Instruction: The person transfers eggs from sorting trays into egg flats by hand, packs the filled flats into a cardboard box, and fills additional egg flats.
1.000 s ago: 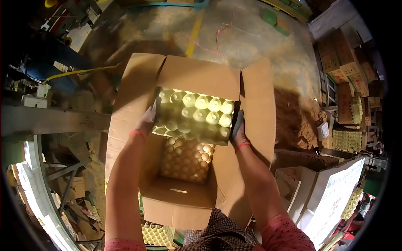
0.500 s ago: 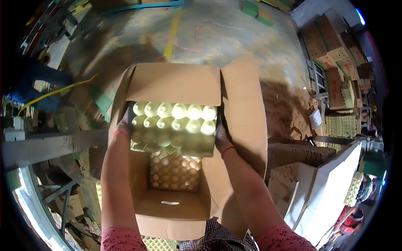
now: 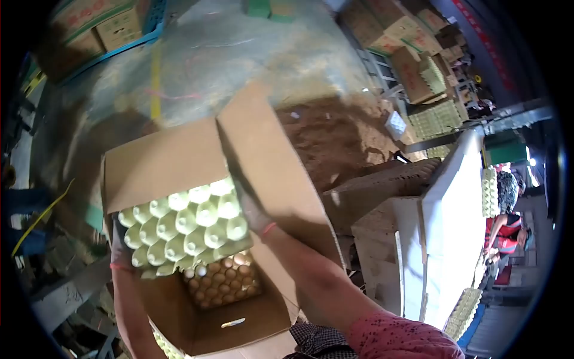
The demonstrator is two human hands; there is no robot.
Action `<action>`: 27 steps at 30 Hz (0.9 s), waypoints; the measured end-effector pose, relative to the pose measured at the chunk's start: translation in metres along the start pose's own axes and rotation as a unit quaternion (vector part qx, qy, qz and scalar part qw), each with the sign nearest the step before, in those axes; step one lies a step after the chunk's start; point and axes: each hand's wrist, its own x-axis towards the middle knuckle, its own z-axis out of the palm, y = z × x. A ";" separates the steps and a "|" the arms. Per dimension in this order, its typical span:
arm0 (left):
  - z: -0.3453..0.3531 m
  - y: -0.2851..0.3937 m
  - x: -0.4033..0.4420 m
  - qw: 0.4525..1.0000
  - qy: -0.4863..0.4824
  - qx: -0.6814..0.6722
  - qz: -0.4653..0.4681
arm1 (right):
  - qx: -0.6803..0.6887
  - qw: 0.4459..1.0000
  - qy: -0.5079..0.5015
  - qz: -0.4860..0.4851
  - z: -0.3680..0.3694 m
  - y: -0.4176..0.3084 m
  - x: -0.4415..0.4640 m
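Note:
A pale green moulded egg tray (image 3: 185, 224), its cups bulging upward, is held at the mouth of a tall cardboard box (image 3: 164, 164). My left hand (image 3: 118, 238) grips the tray's left edge, its fingers mostly hidden behind tray and box wall. At the right edge my right hand (image 3: 253, 214) is closed on the tray, close against the box's right flap; its fingertips are out of sight. Lower inside the box lie several rows of brown eggs (image 3: 224, 286), partly covered by the tilted tray. A handle slot (image 3: 233, 322) is cut in the near wall.
To the right runs a white-topped work surface (image 3: 454, 209) with cardboard sides. Stacked egg trays (image 3: 435, 118) and cartons (image 3: 388, 27) stand at the back right. A person in a red vest (image 3: 507, 233) is at far right. Cartons sit on a blue pallet (image 3: 113, 57) at upper left.
My view has swung to the right, so box and hands appear further left and lower. The tray is still in both hands and shows more of its upper face.

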 end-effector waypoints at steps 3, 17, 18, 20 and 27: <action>-0.012 -0.015 0.002 0.998 0.039 0.042 0.029 | -0.012 1.000 -0.004 -0.001 0.005 -0.006 0.001; 0.100 -0.041 -0.056 0.918 0.192 0.265 0.225 | -0.036 0.993 -0.103 -0.042 0.009 -0.087 -0.097; 0.131 -0.045 -0.062 0.920 0.176 0.273 0.221 | -0.033 0.992 -0.109 -0.048 0.007 -0.099 -0.118; 0.193 -0.062 -0.080 0.931 0.127 0.285 0.189 | -0.020 0.991 -0.115 -0.063 0.000 -0.127 -0.164; 0.403 -0.142 -0.178 0.945 -0.109 0.306 0.048 | 0.021 0.983 -0.105 -0.148 -0.044 -0.214 -0.341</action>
